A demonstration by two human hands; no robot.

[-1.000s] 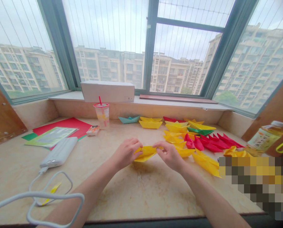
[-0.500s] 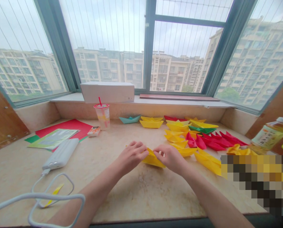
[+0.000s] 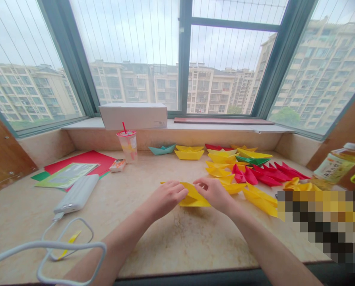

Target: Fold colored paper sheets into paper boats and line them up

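Note:
Between my hands is a yellow paper boat (image 3: 194, 198), low over the stone counter. My left hand (image 3: 169, 197) is closed on its left part, the fingers covering much of that side. My right hand (image 3: 214, 193) pinches the boat's upper right edge between thumb and fingers. Just beyond my right hand lie more folded paper boats: a long yellow boat (image 3: 260, 199), a green boat (image 3: 253, 161) and several red folded pieces (image 3: 266, 175). Farther back stand a yellow boat (image 3: 189, 153) and a light blue boat (image 3: 162, 149).
At left are red paper sheets (image 3: 84, 161), a clear packet (image 3: 66, 174), a white power bank (image 3: 77, 193) and its looping cable (image 3: 72, 247). A plastic cup (image 3: 127, 147) with a straw stands behind. On the right is a drink bottle (image 3: 336, 165). A white box (image 3: 134, 117) rests on the sill.
The yellow boat between my hands has turned slightly, showing more of its side and left tip. My hands have shifted only a little. The whole view has moved slightly.

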